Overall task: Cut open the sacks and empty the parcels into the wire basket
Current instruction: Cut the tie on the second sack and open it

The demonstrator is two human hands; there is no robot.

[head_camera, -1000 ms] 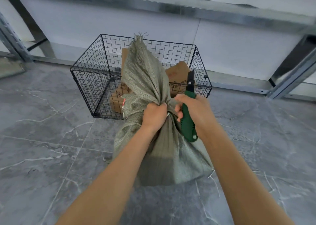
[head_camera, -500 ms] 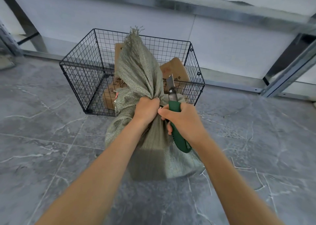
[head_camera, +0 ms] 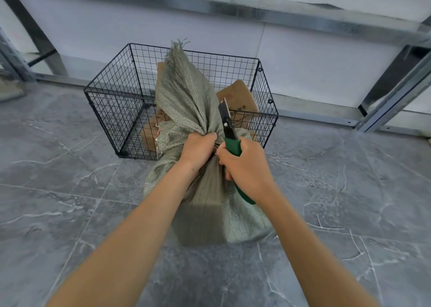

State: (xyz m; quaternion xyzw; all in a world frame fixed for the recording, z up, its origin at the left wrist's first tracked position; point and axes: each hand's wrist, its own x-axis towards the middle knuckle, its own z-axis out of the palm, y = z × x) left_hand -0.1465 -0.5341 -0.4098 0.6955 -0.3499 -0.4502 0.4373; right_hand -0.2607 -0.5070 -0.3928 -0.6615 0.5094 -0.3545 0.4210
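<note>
A grey-green woven sack [head_camera: 205, 213] stands on the floor in front of the black wire basket [head_camera: 109, 111]. Its gathered neck rises up over the basket's front rim. My left hand [head_camera: 198, 149] grips the sack at the neck. My right hand [head_camera: 245, 167] holds a green-handled utility knife [head_camera: 227, 125], blade pointing up, right beside the neck. Brown cardboard parcels [head_camera: 238, 99] lie inside the basket. A box shape bulges through the sack's lower part.
Grey marbled floor tiles spread all round. A metal rack frame [head_camera: 384, 97] runs along the white wall behind the basket, with a slanted post at the right and another at the left [head_camera: 35, 31]. Something pale lies at the far left edge [head_camera: 9, 92].
My right hand has brought the knife in from the right until the blade lies against the sack's neck. My left hand keeps its grip on the neck.
</note>
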